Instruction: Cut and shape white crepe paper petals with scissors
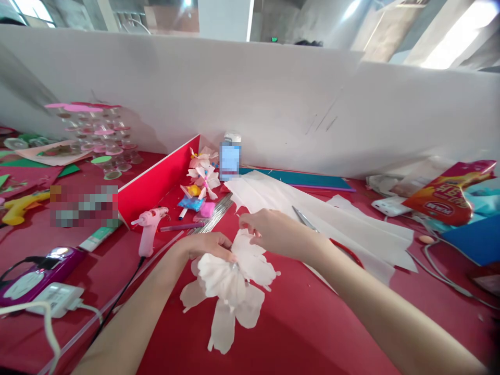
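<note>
White flower (pixel 221 281) of thin petals sits near centre, just over the red bench (pixel 297 333), between both hands. Left hand (pixel 213 247): thumb laid over the flower's middle, fingers bent behind it, pinching it. Right hand (pixel 269 232): fingers curled at the far petal, thumb touching its edge; contact is partly hidden, so can't tell if they actually grip it.

Left of the hands: pink glue gun (pixel 147 233), nozzle facing left, black cord running nearward. Purple pen (pixel 182 227) between glue gun and a bundle of thin wires (pixel 217 212). Blue packet (pixel 191 202) and pink packet (pixel 207 210) just beyond, small flowers (pixel 206 179) behind those (one has a pink centre).

Red board (pixel 160 181) stands on edge, far left of centre. Lit screen (pixel 230 160) upright at the far side. White sheets (pixel 289 208) spread to the right, scissors (pixel 305 218) lying on them, red handle partly behind the right forearm. Orange-red snack bag (pixel 445 195) far right.
</note>
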Demonstrator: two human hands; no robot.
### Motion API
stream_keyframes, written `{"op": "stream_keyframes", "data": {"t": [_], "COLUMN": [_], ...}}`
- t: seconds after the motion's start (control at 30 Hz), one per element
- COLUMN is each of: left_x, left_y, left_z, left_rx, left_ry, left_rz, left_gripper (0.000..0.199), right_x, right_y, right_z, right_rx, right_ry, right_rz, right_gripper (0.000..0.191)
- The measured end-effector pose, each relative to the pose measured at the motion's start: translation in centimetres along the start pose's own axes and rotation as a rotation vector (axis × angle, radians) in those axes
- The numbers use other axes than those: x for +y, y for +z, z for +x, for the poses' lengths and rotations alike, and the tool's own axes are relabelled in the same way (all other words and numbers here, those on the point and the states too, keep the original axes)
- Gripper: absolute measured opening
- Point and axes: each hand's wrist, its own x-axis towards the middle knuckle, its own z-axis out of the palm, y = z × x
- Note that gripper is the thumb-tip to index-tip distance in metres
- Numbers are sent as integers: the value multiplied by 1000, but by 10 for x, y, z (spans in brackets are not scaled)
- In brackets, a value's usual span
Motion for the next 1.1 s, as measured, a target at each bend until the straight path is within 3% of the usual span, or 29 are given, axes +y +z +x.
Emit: {"op": "stream_keyframes", "data": {"t": [0.13, 0.2, 0.43, 0.83, 0.93, 1.0, 1.1], "left_x": [2, 3, 2, -5, -4, -3, -3], "left_y": [2, 3, 2, 0, 2, 3, 4], "left_z": [1, 1, 2, 9, 8, 7, 7], "left_rx": [-37, -52, -68, -8, 7, 8, 2], "left_ry": [-36, -40, -36, -76, -90, -93, -89], "left_rz": [-30, -48, -70, -57, -60, -64, -74], "left_gripper": [34, 35, 33, 30, 28, 29, 32], "right_x": [16, 18, 17, 23, 20, 16, 12], "right_y": [20, 31, 48, 52, 66, 80, 104], "right_z": [-16, -19, -16, -23, -38, -55, -78], "right_rx": [171, 231, 364, 425, 543, 690, 659], "right_ry": [179, 217, 239, 258, 289, 207, -129], "right_rz": [477, 570, 673, 675, 665, 619, 424], "right_gripper": [14, 11, 4, 5, 6, 10, 23]}}
